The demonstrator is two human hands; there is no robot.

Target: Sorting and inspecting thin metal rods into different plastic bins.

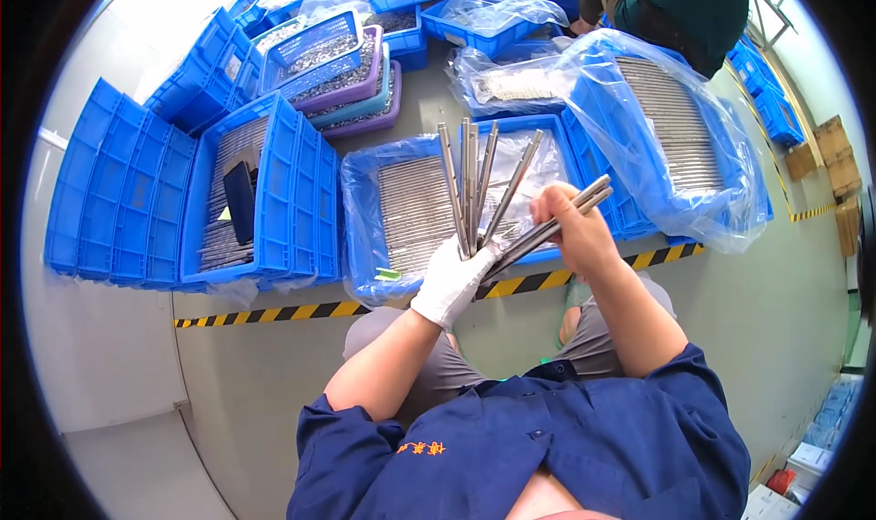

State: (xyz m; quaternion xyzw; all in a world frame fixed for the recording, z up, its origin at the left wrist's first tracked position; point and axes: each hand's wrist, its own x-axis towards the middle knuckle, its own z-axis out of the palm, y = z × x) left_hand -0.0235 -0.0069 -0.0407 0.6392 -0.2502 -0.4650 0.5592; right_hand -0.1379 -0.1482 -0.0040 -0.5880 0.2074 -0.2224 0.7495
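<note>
My left hand (pixel 453 285), in a white glove, is closed around the lower ends of several slim metal rods (pixel 470 187), which fan upward and apart. My bare right hand (pixel 582 233) grips a few more metal rods (pixel 522 247) that slant up to the right; their lower ends meet the left hand. Whether these are solid or hollow I cannot tell. Just beyond my hands stands a blue bin (pixel 358 278) lined with clear plastic, with rods (pixel 415 210) lying in rows at its left side and a green tag (pixel 388 274) near its front.
At left, a blue crate (pixel 306 201) holds rods with a dark flat object (pixel 239 201) on top. Plastic-wrapped rods (pixel 671 123) fill a bin at right. Stacked baskets (pixel 370 105) hold small metal parts. Another person (pixel 689 18) is at the far right. Striped tape (pixel 301 312) crosses the floor.
</note>
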